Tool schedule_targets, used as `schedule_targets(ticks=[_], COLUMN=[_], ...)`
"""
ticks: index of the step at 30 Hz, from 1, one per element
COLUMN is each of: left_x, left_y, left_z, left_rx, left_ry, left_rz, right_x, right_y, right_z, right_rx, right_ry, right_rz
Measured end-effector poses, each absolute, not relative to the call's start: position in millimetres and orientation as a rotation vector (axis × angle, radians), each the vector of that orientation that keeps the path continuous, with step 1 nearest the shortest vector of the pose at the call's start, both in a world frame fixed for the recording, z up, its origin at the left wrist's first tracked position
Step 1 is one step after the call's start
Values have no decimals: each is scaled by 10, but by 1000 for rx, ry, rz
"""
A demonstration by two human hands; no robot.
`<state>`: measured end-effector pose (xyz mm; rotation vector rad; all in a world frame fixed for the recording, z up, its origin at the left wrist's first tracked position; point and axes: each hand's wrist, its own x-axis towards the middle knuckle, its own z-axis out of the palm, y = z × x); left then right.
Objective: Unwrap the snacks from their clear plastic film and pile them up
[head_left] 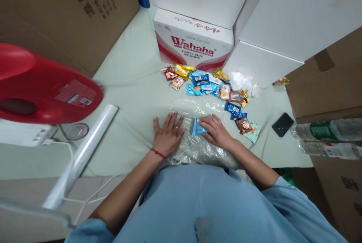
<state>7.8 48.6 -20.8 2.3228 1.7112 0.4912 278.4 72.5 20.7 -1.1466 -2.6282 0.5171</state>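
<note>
A clear plastic bag (188, 146) lies flat on the pale green cloth in front of me. My left hand (169, 133) rests palm down on its left part, fingers spread. Over the bag's right part, my right hand (216, 131) is curled on a light blue snack packet (196, 126), partly hidden under the fingers. Beyond the hands lies a loose pile of wrapped snacks: a yellow packet (182, 71), red packets (169, 73), blue packets (201, 80) and a brown packet (243, 125) at the right end.
A white Wahaha box (195, 45) stands behind the snacks, beside crumpled clear plastic (244, 82). At left are a red jug (48, 84), a plastic film roll (85, 152) and white cables (70, 160). A black phone-like object (283, 125) and bottles (325, 130) lie at right.
</note>
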Motion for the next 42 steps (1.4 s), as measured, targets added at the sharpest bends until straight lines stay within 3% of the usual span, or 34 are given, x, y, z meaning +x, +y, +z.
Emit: schedule_targets(ticks=[5, 10, 18, 23, 30, 35, 42], left_x=[14, 38, 17, 14, 22, 29, 45], left_y=[489, 507, 518, 516, 519, 522, 512], left_z=[-224, -170, -189, -197, -165, -166, -151], left_rx=[2327, 2274, 2295, 2293, 2267, 2261, 2264], left_ry=[1714, 1706, 1709, 1716, 1720, 1723, 1729], left_rz=[491, 449, 448, 436, 409, 407, 413], right_x=[2617, 2169, 1410, 1664, 2650, 2605, 2410], right_y=[1037, 1946, 2996, 2727, 1563, 989, 921], right_z=[364, 633, 423, 691, 1100, 902, 749], right_rx=[-1091, -1200, -1191, -1161, -1074, -1368, -1573], right_ry=[-2732, -2709, -2965, -2805, -2626, -2723, -2975], right_rz=[572, 364, 430, 488, 727, 852, 651])
